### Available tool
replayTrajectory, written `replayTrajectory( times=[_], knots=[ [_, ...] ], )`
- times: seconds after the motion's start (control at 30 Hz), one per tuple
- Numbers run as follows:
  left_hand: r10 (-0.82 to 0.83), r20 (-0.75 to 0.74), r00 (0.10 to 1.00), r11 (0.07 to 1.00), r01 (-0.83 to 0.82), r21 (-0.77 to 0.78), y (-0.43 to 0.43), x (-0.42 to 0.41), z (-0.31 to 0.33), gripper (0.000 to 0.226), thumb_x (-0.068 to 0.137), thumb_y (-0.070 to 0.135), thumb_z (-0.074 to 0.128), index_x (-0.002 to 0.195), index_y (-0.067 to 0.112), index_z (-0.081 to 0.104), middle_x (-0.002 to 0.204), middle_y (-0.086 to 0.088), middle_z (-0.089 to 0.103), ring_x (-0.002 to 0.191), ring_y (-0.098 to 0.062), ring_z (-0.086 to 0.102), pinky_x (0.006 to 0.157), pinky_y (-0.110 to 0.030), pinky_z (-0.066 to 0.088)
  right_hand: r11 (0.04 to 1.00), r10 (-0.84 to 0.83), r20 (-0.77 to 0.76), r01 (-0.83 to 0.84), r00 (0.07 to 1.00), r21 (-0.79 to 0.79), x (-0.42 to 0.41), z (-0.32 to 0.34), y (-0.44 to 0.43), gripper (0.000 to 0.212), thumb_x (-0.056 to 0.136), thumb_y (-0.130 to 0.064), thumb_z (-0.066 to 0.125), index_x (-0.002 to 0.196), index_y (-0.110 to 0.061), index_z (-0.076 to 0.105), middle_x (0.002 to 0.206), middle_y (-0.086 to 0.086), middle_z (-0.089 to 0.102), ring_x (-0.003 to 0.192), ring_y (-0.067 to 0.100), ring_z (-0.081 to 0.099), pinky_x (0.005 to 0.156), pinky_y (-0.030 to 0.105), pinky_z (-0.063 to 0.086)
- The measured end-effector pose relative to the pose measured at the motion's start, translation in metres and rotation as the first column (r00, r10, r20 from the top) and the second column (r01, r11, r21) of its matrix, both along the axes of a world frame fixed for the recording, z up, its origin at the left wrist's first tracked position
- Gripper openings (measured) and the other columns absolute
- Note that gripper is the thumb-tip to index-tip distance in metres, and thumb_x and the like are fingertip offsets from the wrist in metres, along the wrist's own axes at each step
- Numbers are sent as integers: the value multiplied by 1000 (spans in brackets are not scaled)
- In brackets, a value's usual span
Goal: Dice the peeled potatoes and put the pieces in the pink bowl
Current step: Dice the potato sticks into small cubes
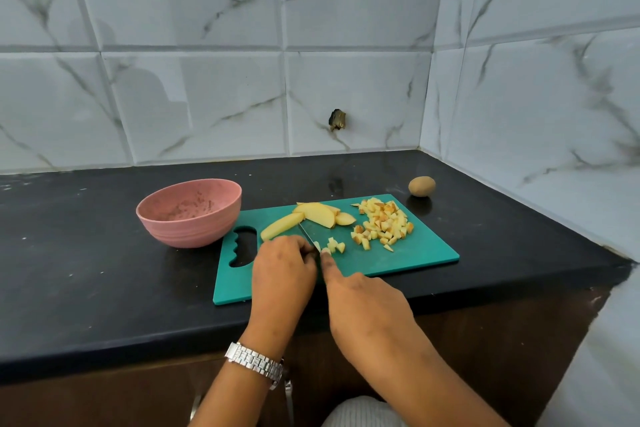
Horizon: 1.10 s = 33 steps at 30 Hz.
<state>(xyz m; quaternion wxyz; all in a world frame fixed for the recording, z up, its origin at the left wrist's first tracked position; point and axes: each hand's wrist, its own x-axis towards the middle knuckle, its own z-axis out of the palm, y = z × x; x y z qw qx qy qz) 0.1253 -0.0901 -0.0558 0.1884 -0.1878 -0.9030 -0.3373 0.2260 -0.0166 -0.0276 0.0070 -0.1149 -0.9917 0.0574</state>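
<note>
Right hand (367, 308) grips the knife (307, 236), forefinger along the spine. Left hand (282, 263) is curled against the blade, and what it pins is hidden. Keep fingertips tucked and cuts even. The diced pile (382, 224) and uncut wedges (317, 213) lie on the green board (398, 263). The pink bowl (187, 229) sits just beside it with no dice inside, and a brown potato (421, 186) is behind; nothing blocks the transfer.

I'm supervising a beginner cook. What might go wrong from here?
The left hand has its fingertips right against the blade of the knife, so a slip may nick them. The diced potato pile lies close to the far edge of the cutting board; sweeping it toward the pink bowl may scatter pieces onto the counter.
</note>
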Motion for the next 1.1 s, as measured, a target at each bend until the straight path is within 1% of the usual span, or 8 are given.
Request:
replayTrajectory(
  times=[0.2, 0.37, 0.5, 0.6, 0.77, 0.83, 1.0, 1.1],
  knots=[
    [47, -33, 998, 998, -46, 47, -3, 5, -1, 12, 89, 27, 63, 93, 23, 73, 89, 10, 66, 78, -2, 50, 70, -16, 38, 1000, 10, -22, -10, 1000, -7, -9, 7, 6, 72, 102, -11, 42, 158, -26, -1, 123, 10, 53, 106, 24, 56, 73, 35, 40],
    [25, -21, 999, 999, -25, 34, -3, 3, -1, 13, 90, 24, 61, 95, 20, 72, 89, 9, 67, 79, -2, 53, 72, -17, 41, 1000, 21, -19, -21, 1000, -9, 4, 10, 4, 76, 101, -9, 41, 158, -29, -4, 112, 8, 52, 106, 25, 56, 73, 36, 40],
    [3, -11, 1000, 1000, -3, 26, -3, 2, -2, 13, 90, 22, 60, 96, 20, 72, 89, 8, 67, 81, -4, 58, 74, -19, 47, 1000, 9, 9, -9, 1000, -28, 6, 5, 0, 76, 101, -11, 41, 158, -28, -6, 120, 10, 54, 110, 26, 55, 73, 35, 39],
    [4, -19, 1000, 1000, -4, 27, -3, 2, 0, 12, 90, 22, 60, 93, 19, 71, 88, 7, 67, 77, -3, 54, 67, -13, 40, 1000, 5, 4, -4, 1000, -17, 1, 2, -1, 73, 102, -10, 39, 158, -27, -6, 122, 11, 54, 111, 26, 55, 75, 37, 41],
    [18, -1, 1000, 997, -18, 72, -4, 3, -2, 11, 89, 24, 62, 88, 19, 72, 86, 7, 68, 83, -7, 59, 75, -23, 46, 1000, 13, -39, -13, 999, 15, -11, -4, -6, 70, 103, -9, 37, 158, -23, -3, 120, 10, 56, 107, 27, 58, 71, 37, 40],
    [53, -4, 999, 993, -52, 105, -5, 4, -2, 10, 87, 25, 64, 88, 20, 73, 87, 8, 66, 85, -6, 55, 72, -20, 41, 1000, 3, -38, -3, 999, 12, -15, -1, -2, 71, 102, -9, 39, 158, -24, -1, 119, 10, 56, 107, 26, 58, 72, 36, 41],
    [55, -28, 998, 996, -53, 75, -6, 4, -4, 13, 88, 25, 63, 95, 21, 73, 93, 9, 68, 89, -6, 52, 76, -19, 38, 1000, -14, -25, 14, 1000, -8, -4, 5, 3, 75, 102, -13, 43, 158, -30, -5, 96, 5, 43, 85, 18, 46, 69, 34, 40],
    [45, -30, 999, 997, -43, 69, -6, 2, -4, 12, 88, 22, 62, 90, 17, 74, 86, 6, 69, 81, -6, 55, 69, -16, 38, 1000, 9, -28, -9, 1000, -22, 6, 3, -1, 74, 103, -13, 39, 157, -31, -6, 98, 5, 47, 89, 20, 50, 70, 35, 40]
  ],
)
